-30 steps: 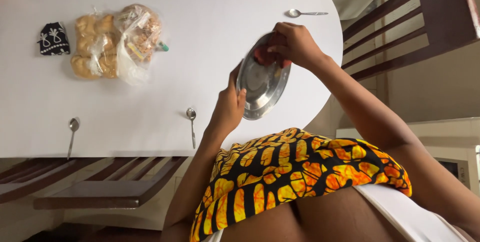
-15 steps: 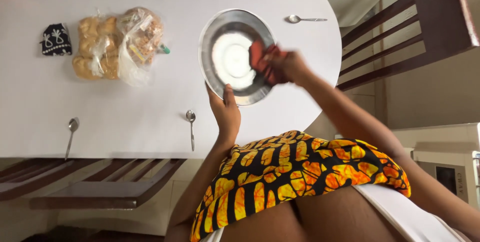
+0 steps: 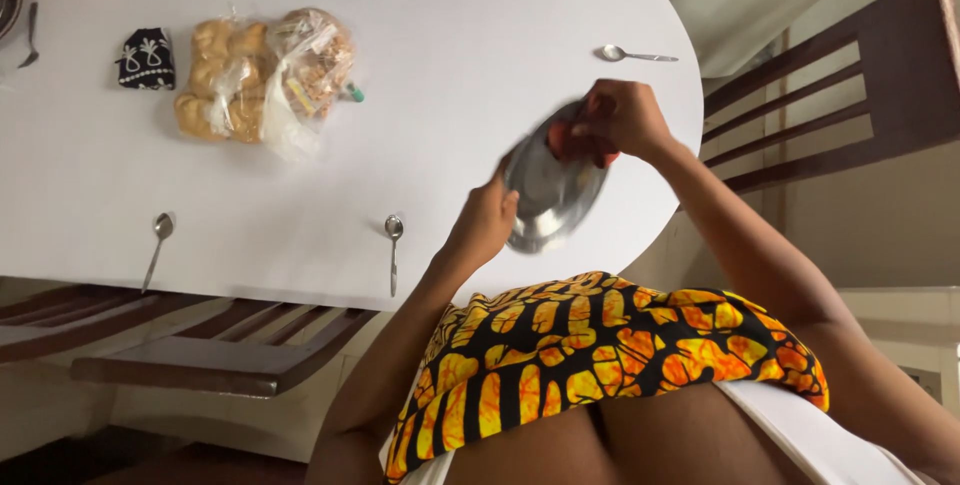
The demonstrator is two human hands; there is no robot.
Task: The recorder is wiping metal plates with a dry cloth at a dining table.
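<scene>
My left hand [image 3: 484, 226] grips the near rim of a round steel plate [image 3: 548, 200], tilted on edge above the white table [image 3: 460, 35]. My right hand [image 3: 622, 117] is closed on a red cloth [image 3: 570, 143] and presses it against the plate's upper part. The plate is blurred by motion. Both arms reach over a yellow and black patterned garment [image 3: 600, 345].
A spoon [image 3: 393, 245] lies on the table just left of my left hand, another spoon [image 3: 157, 245] farther left, a third spoon [image 3: 630, 54] near the far right edge. Bagged bread rolls [image 3: 265, 75] and a black patterned pouch [image 3: 146, 58] lie at the left. Wooden chairs [image 3: 850, 95] flank the table.
The plate has turned from facing me flat to tilted on edge and has dropped lower right. My right hand with the cloth moved to the plate's upper rim.
</scene>
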